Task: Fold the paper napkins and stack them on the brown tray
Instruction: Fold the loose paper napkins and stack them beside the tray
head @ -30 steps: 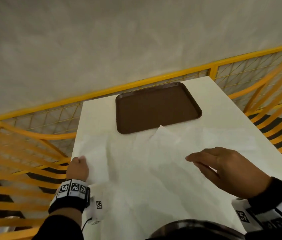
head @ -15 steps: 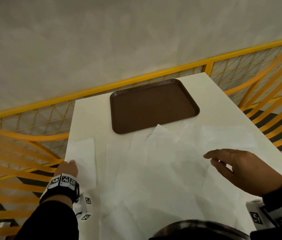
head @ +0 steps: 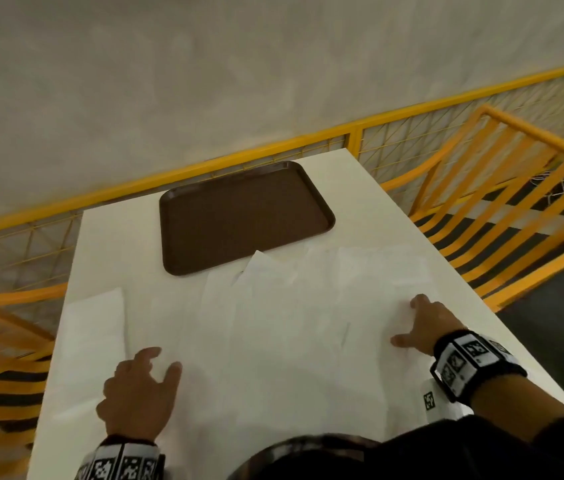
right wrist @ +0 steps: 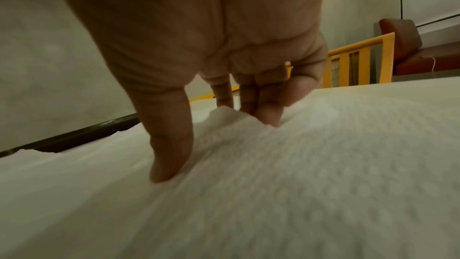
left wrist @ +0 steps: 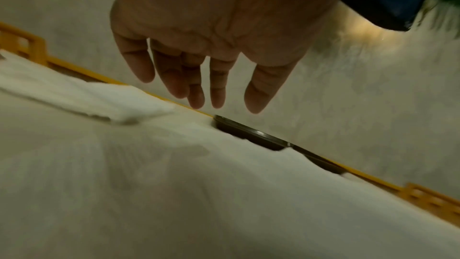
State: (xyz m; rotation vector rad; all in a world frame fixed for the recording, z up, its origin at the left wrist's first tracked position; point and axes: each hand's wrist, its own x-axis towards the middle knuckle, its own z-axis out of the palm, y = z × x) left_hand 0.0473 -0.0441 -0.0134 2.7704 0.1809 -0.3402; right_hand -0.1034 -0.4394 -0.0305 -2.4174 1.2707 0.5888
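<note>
The brown tray (head: pixel 245 216) lies empty at the far middle of the white table (head: pixel 360 202). Several unfolded white paper napkins (head: pixel 291 341) overlap across the near half of the table. One folded napkin (head: pixel 96 323) lies by the left edge. My left hand (head: pixel 164 360) hovers just above the spread napkins near their left side, fingers (left wrist: pixel 174 78) straight and apart, holding nothing. My right hand (head: pixel 408 320) sits at the right side of the napkins. Its thumb (right wrist: pixel 169 161) and fingertips (right wrist: pixel 266 113) press on the paper, which rises in a small ridge (right wrist: pixel 226 113) between them.
Yellow railing (head: pixel 273 157) runs along the far edge of the table. Yellow slatted chairs stand at the right (head: pixel 516 202) and the left (head: pixel 3 341). A grey wall rises behind. The tray's rim (left wrist: pixel 248 135) shows past the napkins in the left wrist view.
My left hand has left the folded napkin at the left edge and moved right over the spread napkins. My right hand has moved right and come down onto the paper.
</note>
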